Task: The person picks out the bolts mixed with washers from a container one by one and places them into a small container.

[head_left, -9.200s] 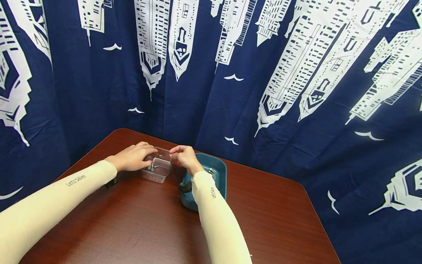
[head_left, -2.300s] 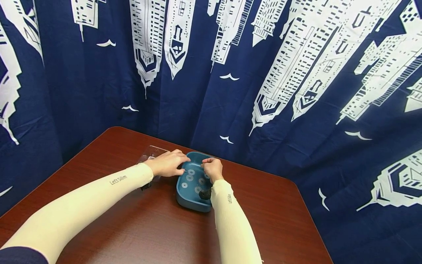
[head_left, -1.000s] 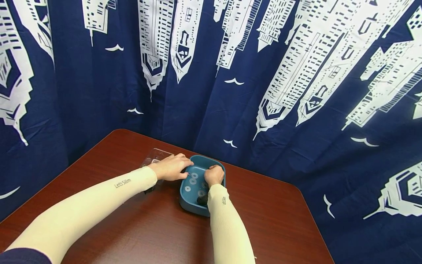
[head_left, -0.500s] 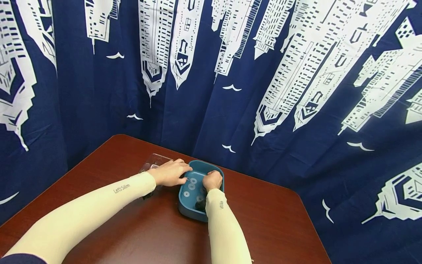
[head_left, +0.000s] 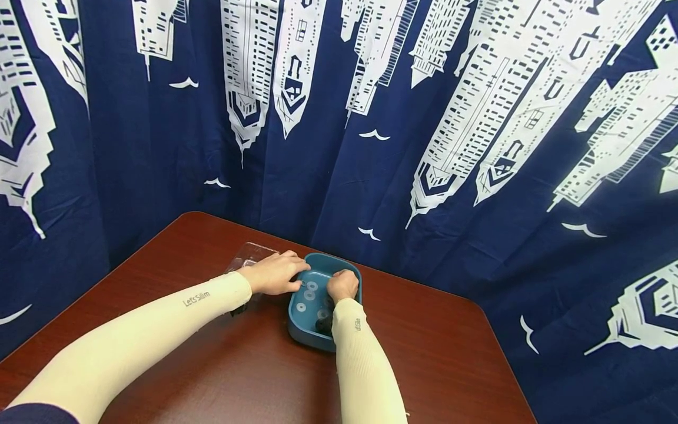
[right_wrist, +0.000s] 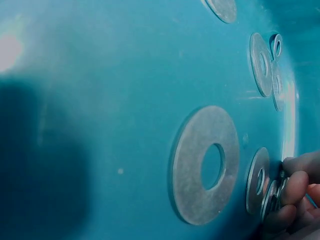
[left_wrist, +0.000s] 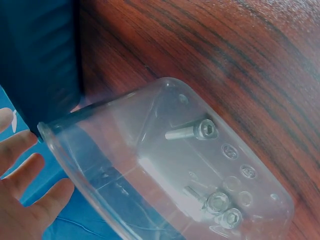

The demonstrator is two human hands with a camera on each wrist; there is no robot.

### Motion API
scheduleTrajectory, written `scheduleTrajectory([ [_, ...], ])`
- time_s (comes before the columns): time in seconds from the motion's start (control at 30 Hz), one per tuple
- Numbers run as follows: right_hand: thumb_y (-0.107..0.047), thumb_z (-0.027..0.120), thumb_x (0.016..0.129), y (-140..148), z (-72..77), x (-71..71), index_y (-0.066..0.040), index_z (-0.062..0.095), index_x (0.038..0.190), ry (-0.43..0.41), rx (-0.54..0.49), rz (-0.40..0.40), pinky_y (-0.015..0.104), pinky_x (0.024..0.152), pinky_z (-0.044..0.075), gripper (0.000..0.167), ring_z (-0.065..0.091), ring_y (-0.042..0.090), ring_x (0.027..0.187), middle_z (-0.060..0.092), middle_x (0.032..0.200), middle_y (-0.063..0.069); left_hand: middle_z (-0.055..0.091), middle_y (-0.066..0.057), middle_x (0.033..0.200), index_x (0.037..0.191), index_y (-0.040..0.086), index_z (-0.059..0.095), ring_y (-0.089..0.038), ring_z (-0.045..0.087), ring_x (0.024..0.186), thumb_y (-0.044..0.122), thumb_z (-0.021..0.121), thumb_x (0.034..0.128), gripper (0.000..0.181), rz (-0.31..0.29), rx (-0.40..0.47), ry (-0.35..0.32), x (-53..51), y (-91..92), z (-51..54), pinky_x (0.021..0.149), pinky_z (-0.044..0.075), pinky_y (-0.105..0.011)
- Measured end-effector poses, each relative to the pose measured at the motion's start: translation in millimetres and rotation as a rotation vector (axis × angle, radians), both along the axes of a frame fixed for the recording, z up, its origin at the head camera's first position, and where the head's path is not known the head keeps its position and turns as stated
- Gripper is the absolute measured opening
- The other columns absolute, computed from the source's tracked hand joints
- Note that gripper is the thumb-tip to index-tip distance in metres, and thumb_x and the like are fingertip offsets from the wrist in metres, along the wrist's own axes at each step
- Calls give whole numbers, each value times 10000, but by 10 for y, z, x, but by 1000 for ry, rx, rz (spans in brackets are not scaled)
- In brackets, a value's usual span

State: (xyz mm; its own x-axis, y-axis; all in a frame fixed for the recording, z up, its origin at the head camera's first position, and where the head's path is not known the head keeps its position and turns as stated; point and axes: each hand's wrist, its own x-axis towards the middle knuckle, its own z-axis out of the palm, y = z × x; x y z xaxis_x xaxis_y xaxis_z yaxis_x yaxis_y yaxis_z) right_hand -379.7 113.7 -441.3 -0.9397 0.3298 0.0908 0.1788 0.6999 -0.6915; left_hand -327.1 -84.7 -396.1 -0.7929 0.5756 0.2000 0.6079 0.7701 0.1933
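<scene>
Several flat metal washers point(right_wrist: 206, 165) lie on the floor of a blue container point(head_left: 312, 340). My right hand point(head_left: 343, 285) is down inside its right part, fingers curled. In the right wrist view the fingertips of that hand point(right_wrist: 296, 192) pinch small washers standing on edge, partly hidden by the fingers. My left hand point(head_left: 276, 273) rests at the container's left rim, fingers spread and holding nothing. Beside it, in the left wrist view, a clear plastic box point(left_wrist: 175, 155) holds several silver socket-head screws point(left_wrist: 206, 130).
The clear box point(head_left: 248, 254) stands left of the blue container, partly behind my left hand. Both are near the back edge of a reddish-brown wooden table point(head_left: 434, 330). A dark blue curtain point(head_left: 296, 194) with white building prints hangs behind it.
Since the oldest frame, my left hand has moved right from the clear box to the blue container's rim. My right hand has gone from beside the clear box down into the blue container.
</scene>
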Motion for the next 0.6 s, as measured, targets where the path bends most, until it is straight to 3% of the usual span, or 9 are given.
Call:
scheduleTrajectory([
  [0.17, -11, 655, 844, -5, 0, 1, -61, 729, 822, -9, 3, 7, 471, 851, 554, 92, 639, 300, 859, 696, 909, 125, 614, -66, 1387, 1398, 112, 595, -262, 510, 1298, 321, 618, 971, 476, -1, -2, 3, 15, 5, 10, 1058, 451, -521],
  [0.6, -34, 636, 855, -37, 60, 58, -81, 738, 809, -13, -5, 27, 456, 803, 559, 121, 644, 294, 836, 701, 913, 119, 616, -73, 1385, 1403, 111, 592, -271, 510, 1300, 324, 622, 968, 485, 0, -3, 6, 8, -9, 2, 1062, 451, -519],
])
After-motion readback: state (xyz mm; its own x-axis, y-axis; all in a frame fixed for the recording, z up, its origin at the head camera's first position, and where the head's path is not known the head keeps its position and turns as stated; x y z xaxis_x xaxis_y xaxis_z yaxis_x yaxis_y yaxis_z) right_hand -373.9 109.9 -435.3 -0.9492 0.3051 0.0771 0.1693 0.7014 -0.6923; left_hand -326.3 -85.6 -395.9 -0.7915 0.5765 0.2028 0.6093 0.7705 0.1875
